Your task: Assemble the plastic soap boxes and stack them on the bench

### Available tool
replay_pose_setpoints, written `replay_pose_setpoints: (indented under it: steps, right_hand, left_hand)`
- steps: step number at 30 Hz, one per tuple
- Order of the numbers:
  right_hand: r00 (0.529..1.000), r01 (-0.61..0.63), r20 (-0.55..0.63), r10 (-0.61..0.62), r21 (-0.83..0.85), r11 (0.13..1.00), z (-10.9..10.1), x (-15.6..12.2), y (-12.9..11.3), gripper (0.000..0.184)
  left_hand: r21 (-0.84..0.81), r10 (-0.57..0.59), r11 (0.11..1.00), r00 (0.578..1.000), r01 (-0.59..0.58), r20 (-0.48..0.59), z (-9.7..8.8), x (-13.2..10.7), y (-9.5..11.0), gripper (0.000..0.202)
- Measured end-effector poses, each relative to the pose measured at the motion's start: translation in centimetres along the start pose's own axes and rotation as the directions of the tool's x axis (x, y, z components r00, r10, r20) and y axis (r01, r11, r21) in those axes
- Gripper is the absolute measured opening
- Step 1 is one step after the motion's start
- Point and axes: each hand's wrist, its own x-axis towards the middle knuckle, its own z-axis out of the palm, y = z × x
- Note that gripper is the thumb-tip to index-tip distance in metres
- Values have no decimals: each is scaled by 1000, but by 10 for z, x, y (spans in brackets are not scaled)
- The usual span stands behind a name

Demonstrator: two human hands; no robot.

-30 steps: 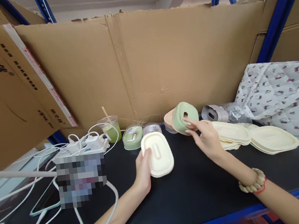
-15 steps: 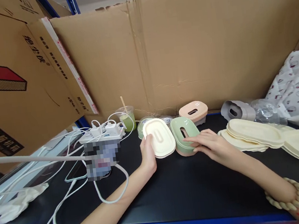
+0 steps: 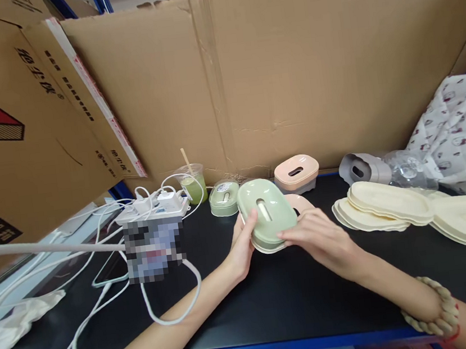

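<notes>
A green oval lid (image 3: 278, 214) with a long slot lies over a cream oval tray (image 3: 263, 248), whose rim shows below and to the left of it. My left hand (image 3: 242, 248) is closed round the left side of the two, thumb on the green lid's edge. At the lower right edge, my right hand (image 3: 319, 237) pinches the green lid. Partly hidden behind my right fingers is a pink slotted oval piece (image 3: 300, 202) on the black tabletop. Whether lid and tray are locked together I cannot tell.
A green box (image 3: 224, 198) and a pink-topped box (image 3: 296, 171) stand at the back. Grey slotted pieces (image 3: 364, 171) lie by clear plastic (image 3: 411, 169). Cream trays (image 3: 389, 200) are stacked at right. Left are a drink cup (image 3: 193, 186), power strip (image 3: 160, 206) and loose white cables.
My right hand has lifted the green lid off the pink pieces and moved it left onto the cream tray in my left hand. The pink piece underneath is now exposed.
</notes>
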Motion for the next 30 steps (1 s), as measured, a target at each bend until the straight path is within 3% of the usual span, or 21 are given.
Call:
replay_pose_setpoints:
  steps: [3,6,9,11,13,15,18,21,23,25,27,30]
  right_hand:
    - [999,9,31,-12,83,996,7,-2,-3,26]
    - [984,-158,-64,165,109,981,10,-1,-3,31]
    - [863,-459,-147,483,169,872,11,0,1,58]
    - [767,-589,-75,637,309,746,12,-1,4,65]
    - [714,-653,71,696,427,626,14,-2,6,62]
    - [697,-678,162,698,464,570,17,-3,6,59]
    - [690,-699,176,702,414,583,18,-2,5,58]
    - [667,-732,92,740,270,626,7,3,16,44]
    - [656,-744,-73,751,103,660,-12,4,34,36]
    - [625,-775,-283,727,-115,621,-37,-1,57,37]
    - [535,-845,-460,708,-304,441,-63,-13,82,45]
    - [287,-930,-600,747,-363,66,-95,-43,111,64]
  left_hand:
    - [58,8,998,994,-2,-106,-1,-1,-1,49]
    - [76,14,997,988,-2,-153,-3,-1,-2,44]
    - [82,2,997,995,5,-95,-2,-3,0,41]
    - [100,-31,994,999,35,-41,-1,-6,1,39]
    - [118,-63,991,998,65,-28,0,-7,1,40]
    - [141,-64,987,996,72,-57,0,-6,0,42]
    - [166,-67,983,993,82,-95,1,-4,-1,41]
    - [144,-150,975,980,169,-132,2,-1,2,26]
    - [104,-216,965,956,240,-198,4,0,6,12]
    - [51,-256,959,931,278,-261,6,0,9,7]
    - [7,-268,959,918,282,-293,7,-1,10,9]
    - [-16,-282,957,917,289,-284,9,-3,9,13]
